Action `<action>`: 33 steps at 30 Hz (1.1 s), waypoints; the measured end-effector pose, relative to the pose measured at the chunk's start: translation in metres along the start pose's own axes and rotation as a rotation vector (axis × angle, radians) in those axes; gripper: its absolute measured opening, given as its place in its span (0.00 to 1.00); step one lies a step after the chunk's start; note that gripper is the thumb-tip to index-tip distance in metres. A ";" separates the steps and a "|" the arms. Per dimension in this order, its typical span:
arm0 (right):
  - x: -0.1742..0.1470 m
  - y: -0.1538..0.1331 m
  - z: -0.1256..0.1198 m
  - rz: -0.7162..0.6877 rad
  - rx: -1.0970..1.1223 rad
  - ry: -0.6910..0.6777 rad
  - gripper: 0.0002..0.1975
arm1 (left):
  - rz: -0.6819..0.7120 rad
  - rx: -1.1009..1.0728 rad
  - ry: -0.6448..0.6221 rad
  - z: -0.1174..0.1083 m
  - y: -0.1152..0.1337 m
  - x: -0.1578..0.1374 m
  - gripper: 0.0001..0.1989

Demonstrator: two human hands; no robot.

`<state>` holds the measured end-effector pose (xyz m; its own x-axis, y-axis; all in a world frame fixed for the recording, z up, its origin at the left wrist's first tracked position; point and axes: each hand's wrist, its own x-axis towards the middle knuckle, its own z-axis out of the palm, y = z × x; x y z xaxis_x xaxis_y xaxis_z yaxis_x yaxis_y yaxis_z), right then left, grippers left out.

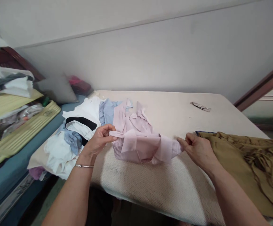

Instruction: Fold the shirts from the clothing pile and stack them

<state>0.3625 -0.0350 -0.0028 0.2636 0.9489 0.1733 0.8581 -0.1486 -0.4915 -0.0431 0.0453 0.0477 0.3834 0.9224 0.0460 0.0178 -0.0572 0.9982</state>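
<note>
A pale pink striped shirt (pixel 148 147) is stretched sideways between my two hands over the near part of the table. My left hand (pixel 101 138) pinches its left end, with a bracelet on that wrist. At the other end, my right hand (pixel 196 149) grips the fabric between thumb and fingers. The rest of the shirt lies bunched behind, toward the middle of the table, and part of it is hidden in its own folds. Beside my left hand, white clothes (pixel 87 108) and a light blue garment (pixel 106 111) lie heaped.
Olive-brown trousers (pixel 232 153) with a drawstring lie at the right of the table (pixel 169 110). Eyeglasses (pixel 200 106) rest near the back. On the left are a bed (pixel 54 121), a grey pillow (pixel 56 89) and a yellow-green case (pixel 30 128). A wall (pixel 150 59) stands behind.
</note>
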 end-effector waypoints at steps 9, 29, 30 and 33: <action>-0.002 0.005 0.004 -0.098 0.057 -0.420 0.06 | -0.189 0.925 -0.114 -0.010 -0.032 0.019 0.05; -0.002 0.002 0.002 -0.037 -0.352 -0.496 0.11 | -0.118 0.345 -0.304 0.002 -0.010 0.012 0.18; -0.002 0.003 0.002 -0.043 -0.350 -0.497 0.11 | -0.104 0.371 -0.304 0.002 -0.011 0.013 0.16; -0.002 0.004 0.002 -0.035 -0.352 -0.492 0.11 | -0.075 0.456 -0.284 0.003 -0.016 0.015 0.13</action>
<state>0.3647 -0.0371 -0.0074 0.0696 0.9597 -0.2723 0.9789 -0.1182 -0.1665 -0.0342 0.0591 0.0319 0.5995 0.7941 -0.0998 0.4292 -0.2137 0.8775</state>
